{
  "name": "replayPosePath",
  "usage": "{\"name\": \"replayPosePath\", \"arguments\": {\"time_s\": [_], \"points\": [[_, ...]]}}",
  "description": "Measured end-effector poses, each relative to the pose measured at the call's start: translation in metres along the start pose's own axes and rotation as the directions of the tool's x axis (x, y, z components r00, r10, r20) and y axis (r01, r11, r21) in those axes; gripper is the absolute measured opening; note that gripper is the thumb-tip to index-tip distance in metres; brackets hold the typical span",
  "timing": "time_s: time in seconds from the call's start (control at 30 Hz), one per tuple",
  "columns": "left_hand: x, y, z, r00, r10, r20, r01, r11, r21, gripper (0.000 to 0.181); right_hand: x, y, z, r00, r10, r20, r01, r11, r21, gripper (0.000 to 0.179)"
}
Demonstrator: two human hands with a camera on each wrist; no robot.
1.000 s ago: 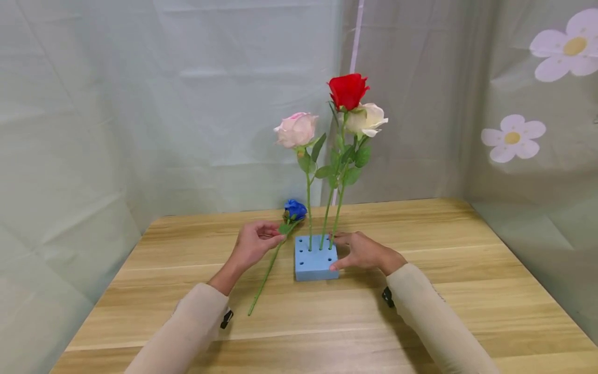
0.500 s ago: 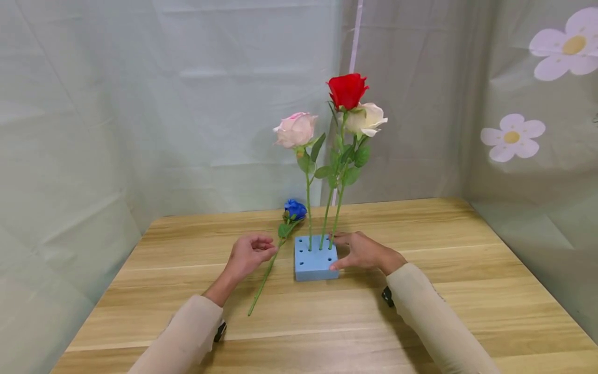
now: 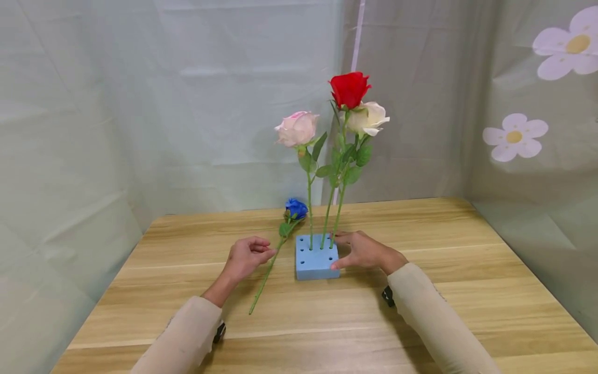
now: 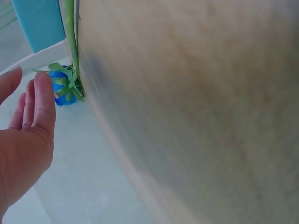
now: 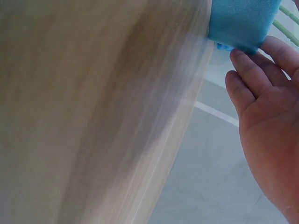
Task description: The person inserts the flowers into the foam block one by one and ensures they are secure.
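Note:
A blue foam block (image 3: pixel 317 271) with holes in its top stands on the table. A pink rose (image 3: pixel 296 129), a red rose (image 3: pixel 349 90) and a white rose (image 3: pixel 369 118) stand upright with their stems in it. My right hand (image 3: pixel 366 252) holds the block's right side, thumb at the front corner and fingertips at the back. A blue rose (image 3: pixel 296 209) lies on the table left of the block, its stem slanting toward me. My left hand (image 3: pixel 247 258) hovers by that stem, fingers loosely bent; in the left wrist view, thumb and fingers are apart with nothing between them.
The wooden table (image 3: pixel 187 249) ends at a pale curtain (image 3: pixel 224 114) behind and at the sides. Flower prints decorate the right curtain (image 3: pixel 551 187). The tall rose stems rise close to my right hand's fingers.
My left hand has drawn back from the blue rose's leaf, down and left. The blue rose stays lying in place. My right hand keeps its place on the block.

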State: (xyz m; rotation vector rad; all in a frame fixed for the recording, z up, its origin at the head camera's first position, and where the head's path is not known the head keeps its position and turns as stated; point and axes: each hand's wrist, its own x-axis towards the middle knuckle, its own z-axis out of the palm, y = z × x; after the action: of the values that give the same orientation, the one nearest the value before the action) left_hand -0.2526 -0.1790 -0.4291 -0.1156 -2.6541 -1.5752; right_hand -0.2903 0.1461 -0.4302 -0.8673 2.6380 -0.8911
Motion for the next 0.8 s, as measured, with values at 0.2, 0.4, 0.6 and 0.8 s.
{"name": "replayPosePath", "arguments": {"time_s": [0.2, 0.4, 0.6, 0.8], "points": [[0.0011, -0.0056, 0.0007, 1.0, -0.008, -0.005, 0.008, 0.999, 0.042, 0.022, -0.0001, -0.001, -0.0002, 1.0, -0.002, 0.003, 0.002, 1.0, -0.001, 0.087], [0.0, -0.006, 0.001, 0.999, -0.052, 0.017, 0.049, 0.992, 0.119, 0.018, 0.0, -0.0008, -0.0008, 1.0, -0.008, -0.001, 0.008, 1.0, -0.003, 0.086], [-0.0021, -0.0053, -0.0026, 0.989, -0.128, 0.073, 0.115, 0.979, 0.169, 0.019, 0.0006, 0.0004, -0.0002, 1.0, -0.001, -0.005, 0.001, 1.0, -0.001, 0.086], [-0.0027, -0.0049, -0.001, 0.972, -0.199, 0.124, 0.176, 0.969, 0.171, 0.02, -0.0003, 0.0, 0.0004, 1.0, 0.009, 0.001, -0.009, 1.0, 0.005, 0.087]]}}
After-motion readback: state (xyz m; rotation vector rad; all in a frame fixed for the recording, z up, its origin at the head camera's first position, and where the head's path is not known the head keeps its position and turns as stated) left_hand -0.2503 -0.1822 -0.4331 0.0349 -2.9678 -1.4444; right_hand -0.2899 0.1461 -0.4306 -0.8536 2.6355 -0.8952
